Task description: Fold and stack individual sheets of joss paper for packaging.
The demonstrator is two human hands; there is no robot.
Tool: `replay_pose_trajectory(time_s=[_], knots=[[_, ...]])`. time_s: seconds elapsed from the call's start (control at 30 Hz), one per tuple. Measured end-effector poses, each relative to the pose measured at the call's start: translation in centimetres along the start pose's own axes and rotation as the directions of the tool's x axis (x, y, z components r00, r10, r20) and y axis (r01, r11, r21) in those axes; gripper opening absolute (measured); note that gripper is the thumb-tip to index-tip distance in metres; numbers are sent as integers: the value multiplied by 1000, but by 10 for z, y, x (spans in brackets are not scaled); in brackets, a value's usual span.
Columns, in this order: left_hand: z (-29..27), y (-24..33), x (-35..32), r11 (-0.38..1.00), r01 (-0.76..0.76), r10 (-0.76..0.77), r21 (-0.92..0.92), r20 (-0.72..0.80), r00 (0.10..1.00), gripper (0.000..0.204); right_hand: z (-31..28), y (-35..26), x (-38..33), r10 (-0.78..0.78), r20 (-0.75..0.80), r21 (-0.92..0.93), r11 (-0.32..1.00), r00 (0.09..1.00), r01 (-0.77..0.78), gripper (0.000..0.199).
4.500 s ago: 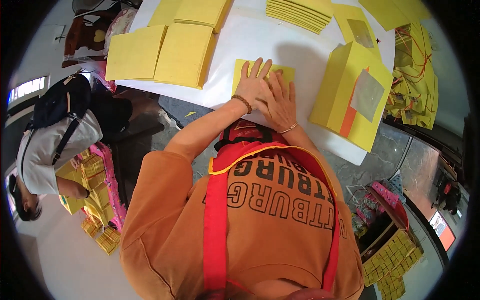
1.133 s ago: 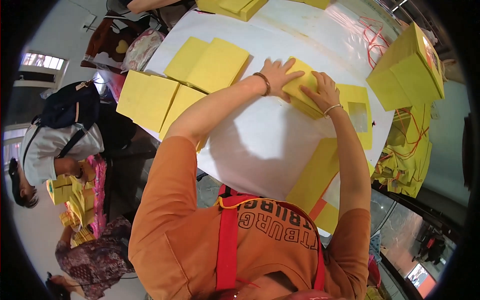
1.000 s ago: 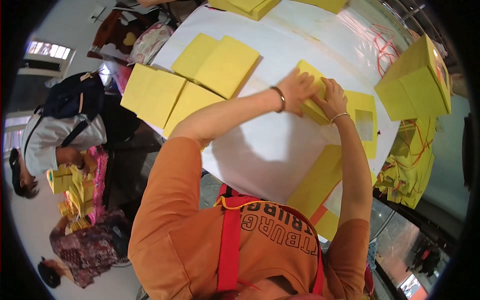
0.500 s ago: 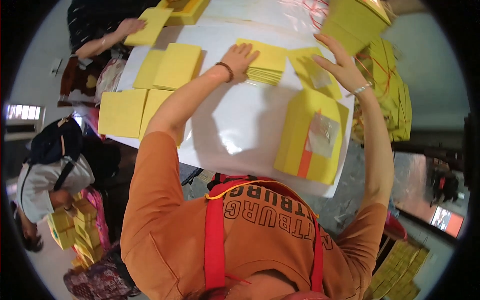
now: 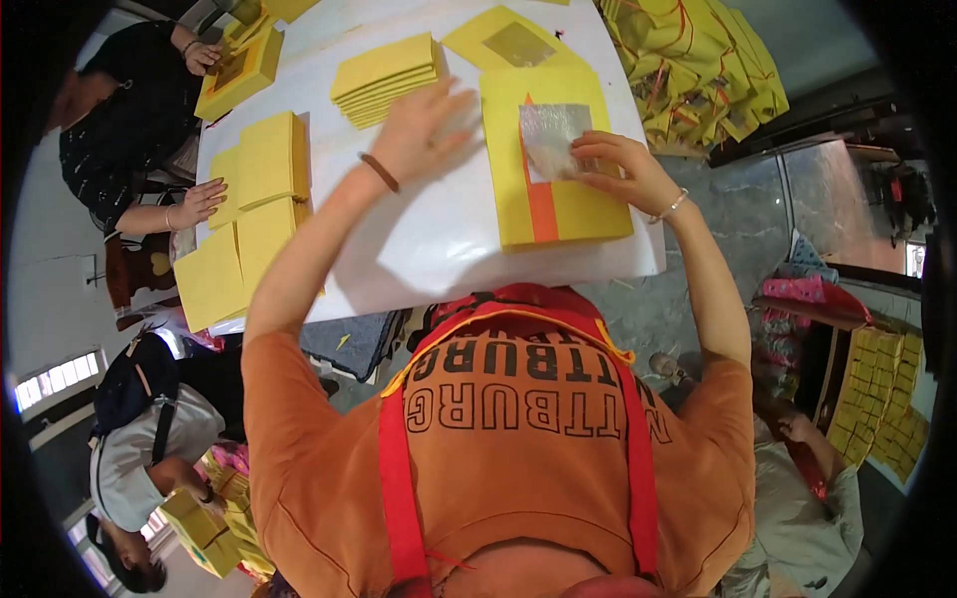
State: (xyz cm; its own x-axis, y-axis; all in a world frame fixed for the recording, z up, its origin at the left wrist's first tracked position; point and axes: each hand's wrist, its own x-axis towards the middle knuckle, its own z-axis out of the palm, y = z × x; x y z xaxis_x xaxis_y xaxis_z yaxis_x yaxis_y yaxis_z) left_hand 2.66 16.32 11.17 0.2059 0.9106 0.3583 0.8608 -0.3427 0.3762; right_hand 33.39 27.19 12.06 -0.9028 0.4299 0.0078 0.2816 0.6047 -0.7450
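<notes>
My left hand (image 5: 424, 135) is over the white table, its fingers apart and somewhat blurred. It holds nothing and is nearest to a fanned stack of folded yellow sheets (image 5: 384, 75). On the right, a thick yellow block of sheets (image 5: 578, 214) has an orange strip (image 5: 541, 214) along its top. Several clear plastic film pieces (image 5: 543, 130) lie on that block. My right hand (image 5: 633, 174) has its fingers and thumb bent over the right edge of the film, seemingly pinching it. A yellow sheet with a clear window (image 5: 518, 45) lies beyond the block.
More yellow stacks (image 5: 264, 179) stand on the table's left side. A co-worker's hand (image 5: 204, 199) rests beside them, another near a yellow box (image 5: 254, 75). Yellow bundles with red cords (image 5: 708, 60) are heaped at the far right. Another person (image 5: 164, 429) handles yellow boxes at lower left.
My left hand has lifted off the fanned stack and moved toward the block. My right hand has come down from the air onto the plastic film. The view has shifted.
</notes>
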Motion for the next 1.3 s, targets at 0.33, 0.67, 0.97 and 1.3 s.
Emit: replay_pose_trajectory(time_s=[0.33,0.67,0.97,1.3], knots=[[41,113,-30,993,-118,119,-27,38,992,44,34,49,-7,-111,-150,249,957,982,146,20],[30,114,-22,953,125,-70,-277,200,977,17,37,54,-5,-83,-164,491,858,983,155,44],[19,108,-11,811,427,-268,-401,393,879,15,33,53,-7,-59,-158,494,859,986,131,60],[24,92,-9,574,572,-282,-586,515,810,16,34,46,-7,-31,-179,539,833,983,124,58]])
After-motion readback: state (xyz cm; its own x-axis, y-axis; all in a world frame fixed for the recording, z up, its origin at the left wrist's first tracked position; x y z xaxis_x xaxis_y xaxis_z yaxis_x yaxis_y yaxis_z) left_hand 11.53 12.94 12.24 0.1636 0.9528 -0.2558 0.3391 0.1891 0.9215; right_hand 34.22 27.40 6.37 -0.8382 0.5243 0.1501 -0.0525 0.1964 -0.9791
